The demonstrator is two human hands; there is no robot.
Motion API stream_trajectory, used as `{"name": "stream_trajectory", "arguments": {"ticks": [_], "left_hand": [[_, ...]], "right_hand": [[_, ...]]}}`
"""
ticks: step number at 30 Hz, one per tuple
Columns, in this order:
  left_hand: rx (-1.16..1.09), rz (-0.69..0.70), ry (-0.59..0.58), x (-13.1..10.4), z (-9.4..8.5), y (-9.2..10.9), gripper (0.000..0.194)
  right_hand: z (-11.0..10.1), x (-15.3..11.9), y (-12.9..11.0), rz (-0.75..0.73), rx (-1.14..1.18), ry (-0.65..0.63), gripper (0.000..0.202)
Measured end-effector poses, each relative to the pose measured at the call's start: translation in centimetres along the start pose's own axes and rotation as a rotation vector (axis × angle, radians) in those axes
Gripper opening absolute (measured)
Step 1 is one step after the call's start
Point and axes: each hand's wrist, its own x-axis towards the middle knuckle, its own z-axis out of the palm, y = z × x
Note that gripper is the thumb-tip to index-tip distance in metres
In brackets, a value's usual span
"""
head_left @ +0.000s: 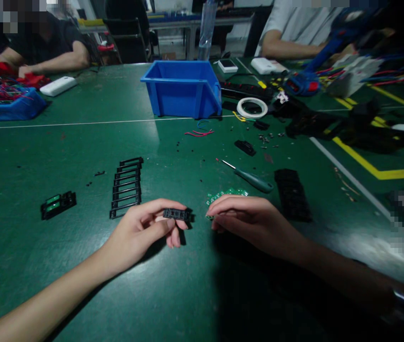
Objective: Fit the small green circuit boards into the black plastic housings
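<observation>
Between thumb and fingers, my left hand (pixel 139 230) pinches a small black plastic housing (pixel 176 214) just above the green tabletop. My right hand (pixel 253 216) is beside a pile of small green circuit boards (pixel 235 192), partly covering it. Its fingertips are pressed together, and whatever is between them is hidden. A row of slim black plastic frames (pixel 126 183) lies behind my left hand. Further left sits a black housing with green boards in it (pixel 58 204). A green-handled screwdriver (pixel 253 180) lies beyond my right hand, with a row of black parts (pixel 292 194) to the right.
A blue bin (pixel 183 90) stands at the back centre. Right of it are a roll of white tape (pixel 252 108), loose screws (pixel 269 138) and a blue power tool (pixel 303 81). A blue tray of wires (pixel 9 107) is far left. Two people sit across the table.
</observation>
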Motion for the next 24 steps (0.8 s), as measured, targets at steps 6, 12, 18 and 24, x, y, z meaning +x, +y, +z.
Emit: {"name": "stream_trajectory", "arguments": {"ticks": [6, 12, 18, 24], "left_hand": [[-0.002, 0.000, -0.006, 0.08, 0.06, -0.08, 0.025], [-0.006, 0.000, -0.005, 0.11, 0.01, -0.06, 0.024], [-0.005, 0.003, -0.008, -0.08, -0.03, -0.07, 0.024], [-0.002, 0.002, -0.011, -0.06, -0.03, -0.13, 0.024]], "right_hand": [[-0.01, 0.01, -0.02, -0.009, -0.009, 0.007, 0.015], [-0.06, -0.01, 0.02, 0.002, -0.010, -0.006, 0.016], [-0.03, -0.03, -0.08, 0.000, 0.000, -0.005, 0.015], [-0.01, 0.05, 0.01, 0.002, 0.010, -0.003, 0.014]]}}
